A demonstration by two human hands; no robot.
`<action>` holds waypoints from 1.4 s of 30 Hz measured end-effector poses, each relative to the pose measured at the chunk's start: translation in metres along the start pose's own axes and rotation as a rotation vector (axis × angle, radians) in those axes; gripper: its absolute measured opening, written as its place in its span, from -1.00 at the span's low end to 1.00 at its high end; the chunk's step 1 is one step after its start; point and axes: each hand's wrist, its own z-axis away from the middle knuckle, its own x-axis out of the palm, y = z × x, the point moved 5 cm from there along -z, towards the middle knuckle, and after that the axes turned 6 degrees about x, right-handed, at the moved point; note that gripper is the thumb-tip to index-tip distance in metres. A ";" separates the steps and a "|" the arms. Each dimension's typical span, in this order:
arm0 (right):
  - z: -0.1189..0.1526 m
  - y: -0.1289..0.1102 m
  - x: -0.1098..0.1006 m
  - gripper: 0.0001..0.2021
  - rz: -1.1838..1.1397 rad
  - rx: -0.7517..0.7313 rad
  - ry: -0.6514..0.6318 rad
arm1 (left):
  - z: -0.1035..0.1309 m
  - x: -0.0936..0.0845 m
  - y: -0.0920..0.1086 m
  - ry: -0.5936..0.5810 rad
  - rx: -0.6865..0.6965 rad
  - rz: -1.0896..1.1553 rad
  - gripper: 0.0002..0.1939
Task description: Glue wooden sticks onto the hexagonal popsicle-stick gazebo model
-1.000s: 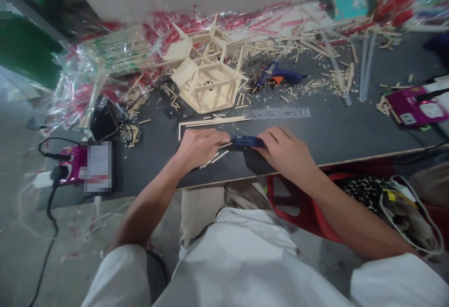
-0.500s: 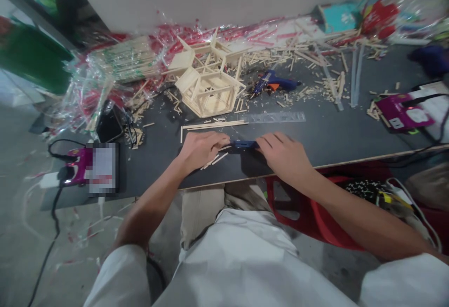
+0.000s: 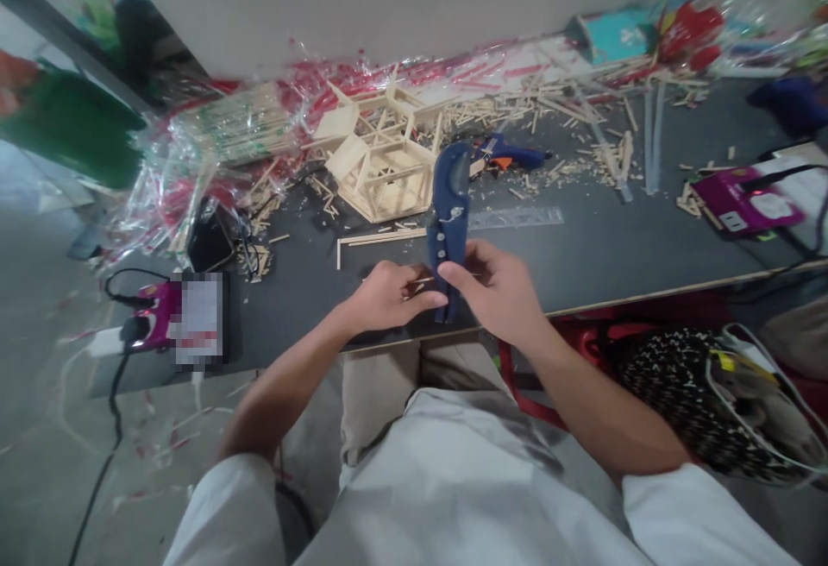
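My right hand (image 3: 501,290) is closed around the handles of a blue pipe cutter (image 3: 448,212), which stands upright with its curved jaw pointing away from me. Close by on the left, my left hand (image 3: 392,294) pinches a thin wooden stick (image 3: 423,279) beside the handles; its far end is hidden by the cutter and my fingers. Beyond my hands sits a frame of glued wooden sticks (image 3: 388,178) with hexagonal cells and small panels. Several loose sticks (image 3: 381,239) lie in a row in front of it.
A clear ruler (image 3: 517,217) lies right of the cutter. Behind it rest a blue glue gun (image 3: 508,152) and scattered stick offcuts. Purple power strips (image 3: 743,202) with cables sit at both ends of the dark table (image 3: 601,247). Plastic-wrapped stick bundles (image 3: 239,122) lie at the back left.
The blue cutter has gone from lying flat between my hands to upright in my right hand. Both hands have come closer together, and the view has shifted slightly.
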 end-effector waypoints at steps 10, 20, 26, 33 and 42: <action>0.007 0.013 0.005 -0.45 0.075 0.045 0.109 | 0.000 0.009 0.004 -0.068 -0.040 0.002 -0.62; 0.022 0.007 0.005 -0.47 0.025 0.076 0.012 | -0.001 0.017 0.017 -0.229 0.150 0.192 -0.41; 0.037 0.021 -0.027 -0.53 0.039 0.167 0.014 | 0.005 -0.002 0.009 -0.210 0.066 0.221 -0.38; 0.056 0.030 -0.056 -0.55 -0.025 0.151 -0.040 | 0.003 -0.002 0.016 -0.260 0.111 0.267 -0.50; 0.078 0.071 -0.044 -0.57 -0.336 0.168 0.062 | 0.001 0.008 0.024 -0.335 0.183 0.201 -0.57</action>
